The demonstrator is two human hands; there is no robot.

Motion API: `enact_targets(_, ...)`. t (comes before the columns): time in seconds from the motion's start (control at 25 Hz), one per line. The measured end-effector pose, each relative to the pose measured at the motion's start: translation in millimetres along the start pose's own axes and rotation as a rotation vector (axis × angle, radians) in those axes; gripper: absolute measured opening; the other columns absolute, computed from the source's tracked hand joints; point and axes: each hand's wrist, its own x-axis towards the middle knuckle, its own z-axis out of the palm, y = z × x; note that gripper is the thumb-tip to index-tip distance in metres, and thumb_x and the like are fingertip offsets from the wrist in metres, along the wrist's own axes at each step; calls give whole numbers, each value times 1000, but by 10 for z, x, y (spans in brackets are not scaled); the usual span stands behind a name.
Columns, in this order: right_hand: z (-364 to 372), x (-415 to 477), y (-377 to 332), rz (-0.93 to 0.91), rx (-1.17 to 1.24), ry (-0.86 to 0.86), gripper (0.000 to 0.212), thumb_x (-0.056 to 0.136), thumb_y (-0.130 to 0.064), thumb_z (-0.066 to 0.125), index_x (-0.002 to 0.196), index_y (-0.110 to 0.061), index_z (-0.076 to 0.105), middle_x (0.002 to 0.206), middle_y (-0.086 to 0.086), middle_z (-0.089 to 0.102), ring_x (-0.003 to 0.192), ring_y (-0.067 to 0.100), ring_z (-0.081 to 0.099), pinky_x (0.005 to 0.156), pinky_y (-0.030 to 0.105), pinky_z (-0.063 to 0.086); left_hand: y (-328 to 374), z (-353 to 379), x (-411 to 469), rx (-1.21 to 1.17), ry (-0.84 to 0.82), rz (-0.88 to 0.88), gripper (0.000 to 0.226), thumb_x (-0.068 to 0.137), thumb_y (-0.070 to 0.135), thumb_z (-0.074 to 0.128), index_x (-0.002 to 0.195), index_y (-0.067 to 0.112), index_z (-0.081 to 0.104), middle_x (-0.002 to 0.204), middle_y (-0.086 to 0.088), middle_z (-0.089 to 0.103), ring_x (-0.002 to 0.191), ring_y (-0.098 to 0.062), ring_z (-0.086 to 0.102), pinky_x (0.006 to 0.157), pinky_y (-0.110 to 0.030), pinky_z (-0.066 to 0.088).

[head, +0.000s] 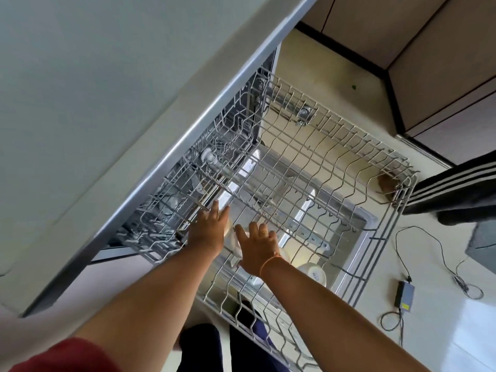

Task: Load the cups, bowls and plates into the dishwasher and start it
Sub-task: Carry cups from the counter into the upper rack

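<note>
One grey wire dishwasher rack (386,237) is pulled out. Two hands reach in: the left hand (208,229) and right hand (257,251), fingers straight, touch one white ceramic cup (233,239). One upturned white ceramic bowl (314,273) sits nearby in the rack.

Wire racks: two. Pulled-out rack (335,167); second rack (171,200) to its left, under counter (80,103).
Hands: two. Left hand (208,228) and right hand (259,247), both over near left part of pulled-out rack.
White cups: two plainly seen. First cup (231,232) between hands, second cup (314,273) in pulled-out rack, just right of right forearm. Possible third behind right wrist, cannot tell.
Power adapter (405,294): one, on floor right of pulled-out rack.
Ring (264,232): one.
Wrist thread (268,264): one.
</note>
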Motion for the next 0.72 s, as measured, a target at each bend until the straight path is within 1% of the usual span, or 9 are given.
enact_targets(0.12,-38,-65,94,-18,52,-44,95,80,-40,63,148,-25,-2,150,17,11,137,40,16,108,51,23,5,-47,-68,-27,-15,-31,91,89,1,51,146,30,-14,157,-4,-15,143,-35,7,107,-45,34)
enact_targets(0.16,-75,-96,102,-15,106,-23,93,79,-39,62,148,-24,1,151,15,10,138,38,14,110,50,20,10,-67,-111,-39,-2,-44,92,89,1,51,146,29,-15,157,-5,-15,144,-34,6,108,-45,34)
enact_targets(0.2,-124,-133,90,-1,186,36,86,80,-36,59,147,-23,7,151,13,13,139,36,15,111,49,19,13,-85,-162,-53,22,-54,91,88,2,52,147,27,-13,157,-7,-12,144,-34,7,108,-44,34)
enact_targets(0.28,-232,-185,46,37,352,243,66,83,-28,52,142,-20,24,147,9,26,136,31,22,112,45,22,30,-144,-267,-93,109,-53,84,89,8,54,149,22,-5,157,-11,0,143,-32,13,110,-42,32)
enact_targets(0.32,-295,-200,9,56,404,373,57,84,-25,50,138,-18,33,142,8,34,132,30,29,111,44,27,23,-193,-328,-120,173,-47,78,90,10,53,149,20,2,157,-11,9,142,-31,17,110,-40,31)
enact_targets(0.44,-570,-232,-102,81,507,711,39,83,-17,52,121,-9,50,120,12,49,111,32,47,95,45,43,10,-402,-550,-284,367,24,61,91,11,50,145,18,23,148,-4,34,135,-22,33,108,-33,36)
enact_targets(0.56,-1029,-368,-279,32,597,1007,33,79,-5,56,111,-4,52,109,15,51,100,32,51,87,43,48,-52,-701,-865,-452,539,160,48,92,11,48,138,17,36,135,-2,48,124,-17,45,100,-26,38)
enact_targets(0.64,-1299,-451,-393,-5,672,1128,30,79,0,57,109,-1,52,109,16,49,100,32,51,85,42,48,-67,-876,-1043,-534,639,229,42,91,11,46,133,17,42,126,-3,55,117,-19,51,94,-27,41)
enact_targets(0.72,-1541,-605,-653,-63,701,1218,28,80,2,57,107,-1,52,109,16,48,100,31,51,83,43,49,-221,-1043,-1308,-591,775,273,38,89,11,46,127,14,47,118,-7,59,110,-23,55,90,-30,43)
